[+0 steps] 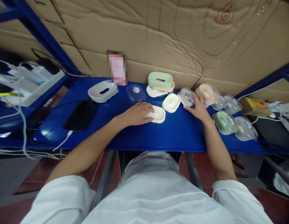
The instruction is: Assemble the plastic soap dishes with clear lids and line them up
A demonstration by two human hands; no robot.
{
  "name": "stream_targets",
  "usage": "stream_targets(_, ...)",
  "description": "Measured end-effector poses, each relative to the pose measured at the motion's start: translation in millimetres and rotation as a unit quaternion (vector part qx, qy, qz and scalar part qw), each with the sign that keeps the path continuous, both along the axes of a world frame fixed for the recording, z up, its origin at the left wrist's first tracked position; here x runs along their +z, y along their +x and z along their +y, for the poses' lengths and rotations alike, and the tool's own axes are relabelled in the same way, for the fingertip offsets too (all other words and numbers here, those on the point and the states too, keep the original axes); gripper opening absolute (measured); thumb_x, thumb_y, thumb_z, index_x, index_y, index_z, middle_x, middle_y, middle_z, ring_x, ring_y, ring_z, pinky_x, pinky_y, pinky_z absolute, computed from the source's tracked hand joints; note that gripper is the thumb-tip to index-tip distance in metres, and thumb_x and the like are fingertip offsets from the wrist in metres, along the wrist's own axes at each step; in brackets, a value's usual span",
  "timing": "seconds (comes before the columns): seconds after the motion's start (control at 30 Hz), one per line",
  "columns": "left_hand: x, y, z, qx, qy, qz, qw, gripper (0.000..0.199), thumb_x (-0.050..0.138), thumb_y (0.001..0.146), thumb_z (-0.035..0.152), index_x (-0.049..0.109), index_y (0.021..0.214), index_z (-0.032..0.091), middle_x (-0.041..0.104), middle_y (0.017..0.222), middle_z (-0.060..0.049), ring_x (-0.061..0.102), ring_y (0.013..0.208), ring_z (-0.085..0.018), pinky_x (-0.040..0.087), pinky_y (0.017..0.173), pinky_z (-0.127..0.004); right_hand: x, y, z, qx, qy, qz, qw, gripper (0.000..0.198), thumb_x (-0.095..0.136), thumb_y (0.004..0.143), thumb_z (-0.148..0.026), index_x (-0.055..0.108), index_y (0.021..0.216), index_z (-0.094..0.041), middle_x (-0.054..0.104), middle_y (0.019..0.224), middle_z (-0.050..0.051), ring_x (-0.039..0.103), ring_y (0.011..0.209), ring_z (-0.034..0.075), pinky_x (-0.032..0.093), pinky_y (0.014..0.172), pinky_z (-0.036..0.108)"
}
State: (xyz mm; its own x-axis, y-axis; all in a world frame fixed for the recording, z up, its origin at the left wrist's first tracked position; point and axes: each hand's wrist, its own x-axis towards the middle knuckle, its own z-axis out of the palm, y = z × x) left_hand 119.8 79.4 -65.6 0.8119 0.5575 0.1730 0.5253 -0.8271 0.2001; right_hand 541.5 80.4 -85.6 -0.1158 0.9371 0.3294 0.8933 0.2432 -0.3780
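Observation:
My left hand point(141, 113) grips the left side of a cream oval soap-dish tray point(159, 114) lying on the blue table, thumb at the near edge. A second cream tray point(171, 103) lies just beyond it. My right hand point(198, 108) has its thumb and fingers around a grey soap box with a clear lid point(185, 97), which rests on the table. A clear lid point(136, 93) with a round sticker lies beyond my left hand. Behind the trays, a green soap-dish base point(160, 80) sits stacked on peach and white pieces.
Several lidded soap boxes stand at the right, including a peach one point(208, 94) and a green one point(225, 122). At the left are a grey soap-dish base point(103, 91) and a black phone point(79, 115) with a white cable. A cardboard wall point(135, 34) closes the back.

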Motion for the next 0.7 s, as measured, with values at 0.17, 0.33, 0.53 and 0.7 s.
stream_targets(0.17,2.6,-0.1,-1.8,0.003,0.0,-0.001,1.0,0.036,0.059,0.105,0.041,0.069,0.129,0.018,0.07,0.136,-0.014,0.068,0.123,-0.033,0.048,0.112,-0.051,-4.4,4.7,5.6,-0.002,-0.009,-0.011,1.0,0.114,0.063,0.082,-0.094,0.04,0.168,-0.024,0.039,0.167,0.021,0.039,0.158,0.043,0.034,0.131,0.064)
stream_targets(0.33,3.5,-0.5,-3.0,0.003,0.002,0.007,1.0,0.036,0.059,0.104,0.04,0.069,0.13,0.018,0.071,0.136,-0.014,0.068,0.123,-0.032,0.047,0.113,-0.049,-3.4,-14.3,-0.3,-0.052,-0.008,-0.042,0.998,0.1,0.06,0.09,-0.085,0.038,0.169,-0.026,0.036,0.171,0.02,0.039,0.159,0.046,0.045,0.123,0.067)
stream_targets(0.53,4.6,-0.7,-3.5,0.002,-0.017,0.021,1.0,0.047,0.065,0.1,0.049,0.066,0.135,0.016,0.07,0.14,-0.013,0.067,0.127,-0.034,0.043,0.118,-0.049,-13.9,-32.0,7.9,-0.136,0.015,-0.101,0.985,0.09,0.052,0.101,-0.072,0.034,0.17,-0.016,0.036,0.171,0.028,0.042,0.156,0.049,0.047,0.119,0.067)
stream_targets(0.7,6.4,-0.8,-2.7,0.002,-0.019,0.04,0.999,0.045,0.066,0.099,0.046,0.066,0.135,0.018,0.072,0.138,-0.012,0.07,0.123,-0.032,0.044,0.116,-0.048,-13.7,-37.8,7.6,-0.064,0.052,-0.17,0.982,0.077,0.046,0.107,-0.055,0.033,0.172,-0.016,0.021,0.182,0.022,0.016,0.169,0.045,0.024,0.13,0.072)
